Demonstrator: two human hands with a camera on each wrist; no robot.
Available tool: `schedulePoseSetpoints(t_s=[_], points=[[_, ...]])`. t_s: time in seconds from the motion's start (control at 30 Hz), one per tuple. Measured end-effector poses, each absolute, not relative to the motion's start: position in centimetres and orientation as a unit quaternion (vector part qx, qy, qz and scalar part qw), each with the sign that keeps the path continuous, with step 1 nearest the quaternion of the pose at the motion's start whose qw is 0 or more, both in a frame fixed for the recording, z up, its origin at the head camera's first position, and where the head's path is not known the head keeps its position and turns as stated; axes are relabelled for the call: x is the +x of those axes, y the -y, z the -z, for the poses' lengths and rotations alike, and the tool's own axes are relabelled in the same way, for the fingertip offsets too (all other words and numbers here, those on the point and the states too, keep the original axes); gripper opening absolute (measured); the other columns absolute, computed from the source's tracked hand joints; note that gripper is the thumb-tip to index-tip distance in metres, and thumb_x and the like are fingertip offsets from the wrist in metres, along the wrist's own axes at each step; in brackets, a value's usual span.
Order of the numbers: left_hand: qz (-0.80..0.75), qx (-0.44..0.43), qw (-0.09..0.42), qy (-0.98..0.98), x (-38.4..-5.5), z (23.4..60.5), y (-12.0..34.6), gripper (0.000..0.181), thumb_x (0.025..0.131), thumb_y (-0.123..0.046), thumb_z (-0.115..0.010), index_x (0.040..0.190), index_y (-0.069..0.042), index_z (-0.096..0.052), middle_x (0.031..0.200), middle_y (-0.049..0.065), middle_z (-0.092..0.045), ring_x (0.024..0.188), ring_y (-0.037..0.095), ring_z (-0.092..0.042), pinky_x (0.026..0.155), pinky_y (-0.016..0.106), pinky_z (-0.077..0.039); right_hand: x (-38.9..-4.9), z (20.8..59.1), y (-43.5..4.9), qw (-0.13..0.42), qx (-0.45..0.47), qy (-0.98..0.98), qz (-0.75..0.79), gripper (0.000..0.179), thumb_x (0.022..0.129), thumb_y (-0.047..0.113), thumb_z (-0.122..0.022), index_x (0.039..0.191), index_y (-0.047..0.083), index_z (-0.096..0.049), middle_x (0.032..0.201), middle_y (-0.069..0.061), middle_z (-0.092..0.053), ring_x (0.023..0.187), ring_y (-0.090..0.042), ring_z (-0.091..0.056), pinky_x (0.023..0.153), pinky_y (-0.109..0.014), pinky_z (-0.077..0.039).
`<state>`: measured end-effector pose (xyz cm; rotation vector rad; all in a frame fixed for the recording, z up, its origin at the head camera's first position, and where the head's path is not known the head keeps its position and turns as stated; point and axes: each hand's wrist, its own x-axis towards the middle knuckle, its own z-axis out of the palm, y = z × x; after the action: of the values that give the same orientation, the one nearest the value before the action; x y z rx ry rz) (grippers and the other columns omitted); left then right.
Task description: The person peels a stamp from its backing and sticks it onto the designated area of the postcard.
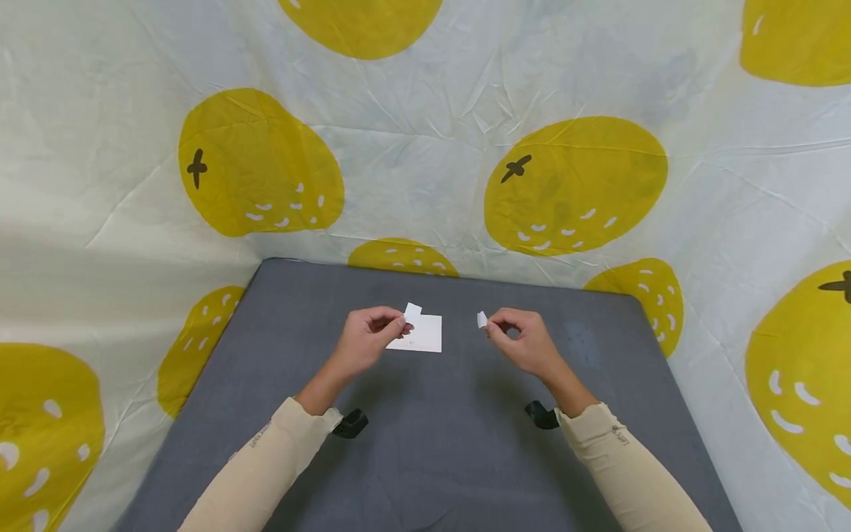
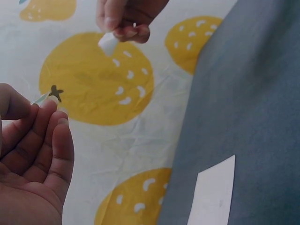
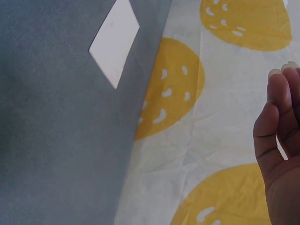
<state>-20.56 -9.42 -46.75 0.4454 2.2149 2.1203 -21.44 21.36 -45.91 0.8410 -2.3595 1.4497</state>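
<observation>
Between thumb and fingers my left hand (image 1: pixel 367 336) pinches a small white paper piece (image 1: pixel 413 311), raised above the table. Off to the right, my right hand (image 1: pixel 525 340) pinches another small white piece (image 1: pixel 482 319), which looks curled or folded. The two hands are apart. Below and behind the left fingers, a white rectangular card (image 1: pixel 428 336) lies flat on the grey table, partly covered by that hand. In the left wrist view the right hand's white piece (image 2: pixel 108 43) points downward. The right wrist view shows only part of the right hand (image 3: pixel 286 136), its pinch out of frame.
A dark grey table (image 1: pixel 425 443) spreads under both arms. White cloth with yellow fruit prints (image 1: pixel 425 162) hangs behind the table and along its sides. A black strap piece (image 1: pixel 351 424) sticks out at the left wrist, and another strap piece (image 1: pixel 541 415) at the right.
</observation>
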Motion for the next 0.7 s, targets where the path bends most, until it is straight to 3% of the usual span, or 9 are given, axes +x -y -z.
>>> schedulePoseSetpoints(t_s=[0.27,0.7], points=[[-0.68,0.143,0.013,-0.719,-20.7,46.8,10.4,0.017,0.099,-0.008,-0.07,0.102,0.008,-0.076,0.102,0.033,-0.075,0.084,0.007,-0.075,0.082,0.024,-0.063,-20.4,44.0,-21.5,0.108,0.266,0.82,-0.495,0.02,0.089,-0.015,-0.067,0.081,0.003,-0.072,0.072,-0.016,-0.067,0.062,-0.005,-0.056,0.057,-0.016,-0.046],[-0.686,0.137,0.009,-0.714,-20.4,47.2,11.4,0.017,0.099,-0.006,-0.07,0.104,0.01,-0.076,0.103,0.033,-0.075,0.085,0.011,-0.077,0.081,0.024,-0.063,-20.4,45.0,-22.7,0.101,0.243,0.841,-0.473,0.017,0.091,-0.013,-0.068,0.081,-0.001,-0.073,0.071,-0.018,-0.069,0.06,-0.009,-0.057,0.057,-0.018,-0.047]])
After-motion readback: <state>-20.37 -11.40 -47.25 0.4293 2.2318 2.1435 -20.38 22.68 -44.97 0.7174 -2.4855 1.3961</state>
